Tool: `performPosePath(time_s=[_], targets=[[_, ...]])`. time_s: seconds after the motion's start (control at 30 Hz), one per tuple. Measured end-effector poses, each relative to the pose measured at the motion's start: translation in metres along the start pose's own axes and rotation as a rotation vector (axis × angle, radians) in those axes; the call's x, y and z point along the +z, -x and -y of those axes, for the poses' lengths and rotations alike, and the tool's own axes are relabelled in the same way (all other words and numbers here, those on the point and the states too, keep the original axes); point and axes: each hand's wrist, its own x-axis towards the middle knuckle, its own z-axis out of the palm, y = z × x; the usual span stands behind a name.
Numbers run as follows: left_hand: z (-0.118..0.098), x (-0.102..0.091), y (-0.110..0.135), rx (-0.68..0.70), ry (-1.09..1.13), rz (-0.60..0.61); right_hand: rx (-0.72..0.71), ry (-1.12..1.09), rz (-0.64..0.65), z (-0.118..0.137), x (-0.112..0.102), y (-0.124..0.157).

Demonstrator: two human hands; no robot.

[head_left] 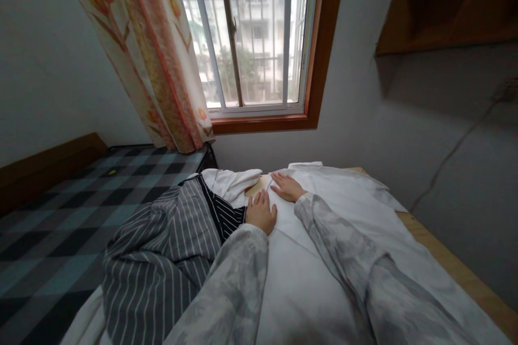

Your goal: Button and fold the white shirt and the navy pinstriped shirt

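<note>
A white shirt [348, 210] lies spread flat on a wooden table [457, 267], its collar toward the window. My left hand [261, 211] rests palm down on the shirt's left edge, fingers together and stretched out. My right hand [286, 186] lies flat on the shirt a little farther up, near the collar, fingers extended. Both arms wear grey patterned sleeves. Neither hand grips anything.
A grey striped garment [162, 248] is heaped to the left of the shirt, with another white cloth [232, 180] behind it. A bed with a checked cover [60, 210] stands at left. Ahead are a window [251, 32] and curtain [154, 54]; a wooden shelf [445, 5] hangs upper right.
</note>
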Motion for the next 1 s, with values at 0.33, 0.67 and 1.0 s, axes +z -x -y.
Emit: performPosePath(time_s=[0.33,0.67,1.0], targets=[[0.002,-0.004,-0.004,0.001,-0.006,0.037,0.083,0.063,0.028,-0.058,-0.022,0.056],[0.003,-0.009,-0.008,-0.003,-0.043,0.060,0.301,0.166,-0.070,-0.177,-0.051,0.218],[-0.017,-0.019,-0.008,0.087,-0.134,-0.049,0.383,0.107,-0.338,-0.197,-0.064,0.292]])
